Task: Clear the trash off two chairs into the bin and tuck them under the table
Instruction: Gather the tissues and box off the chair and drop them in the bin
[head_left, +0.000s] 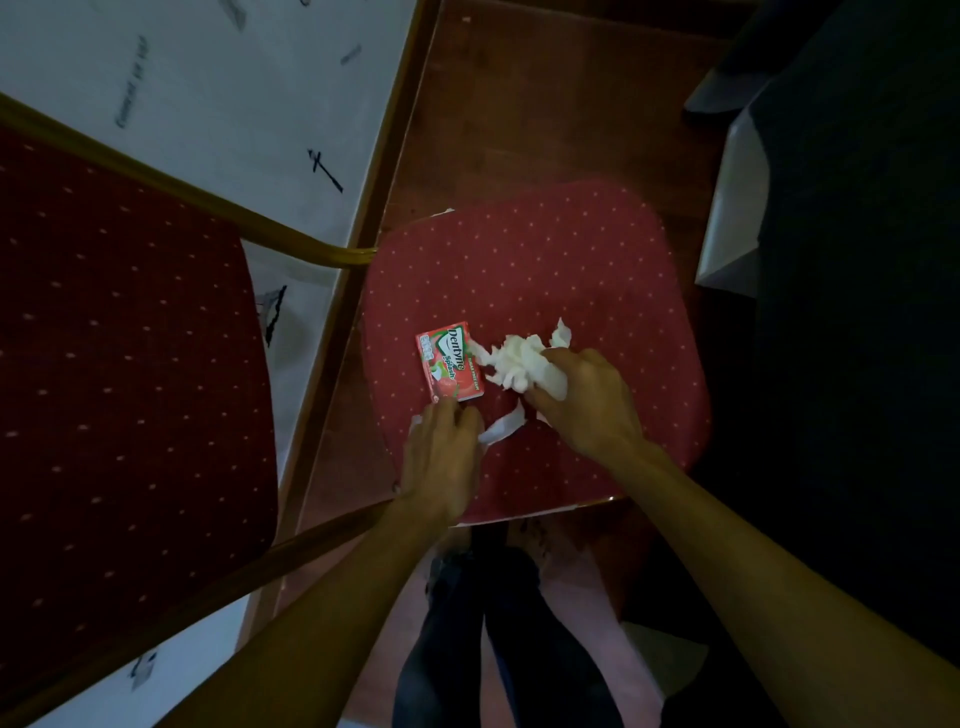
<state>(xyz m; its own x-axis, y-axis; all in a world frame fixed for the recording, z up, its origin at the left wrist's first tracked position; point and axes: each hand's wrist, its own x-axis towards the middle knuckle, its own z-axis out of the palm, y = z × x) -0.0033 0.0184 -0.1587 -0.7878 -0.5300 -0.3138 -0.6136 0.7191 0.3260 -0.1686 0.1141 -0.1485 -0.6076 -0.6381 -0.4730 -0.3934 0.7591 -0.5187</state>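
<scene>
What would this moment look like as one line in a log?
stage: gathering trash | right hand: closing on crumpled tissue | left hand: at gum pack | paper scrap: loose | chair seat: not cleared

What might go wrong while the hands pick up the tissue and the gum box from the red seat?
The right hand grips only part of the crumpled tissue, so loose bits might tear off and stay on the seat.

A small white scrap lies between the hands and may get missed.

The left hand only touches the corner of the gum box, so the box might slide away or drop to the floor.
</scene>
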